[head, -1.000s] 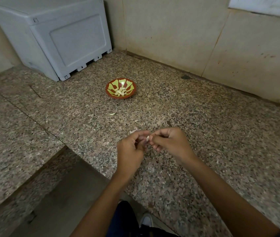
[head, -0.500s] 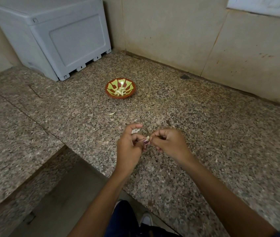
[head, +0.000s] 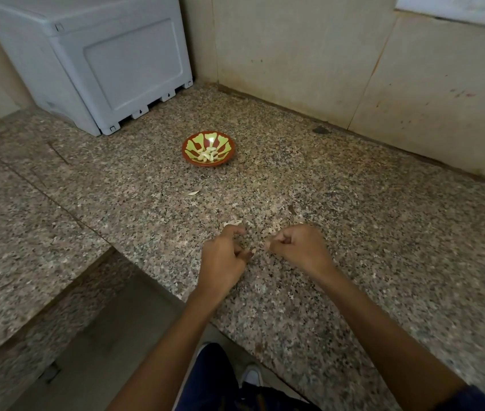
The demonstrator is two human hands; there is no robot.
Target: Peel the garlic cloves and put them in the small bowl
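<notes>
My right hand [head: 296, 247] is curled into a loose fist, its fingertips [head: 268, 246] pinched on a small pale bit that I take to be the garlic clove [head: 266, 245], though it is too small to be sure. My left hand [head: 226, 259] is half closed, the forefinger hooked up and forward, the thumb and other fingers bent toward the right hand; a pale fleck, perhaps peel, sits at their tips, and I cannot tell whether they actually grip it. The two hands are just apart, both low over the granite counter [head: 383, 232], forearms coming in from about 6 o'clock. The small bowl [head: 208, 148], red with yellow-green markings, stands well apart at 12 o'clock from my hands and holds several peeled cloves [head: 207, 155]. Scraps of peel [head: 233, 223] lie on the counter just beyond my left forefinger. A grey plastic box [head: 99, 60] sits at 11 o'clock against the wall.
</notes>
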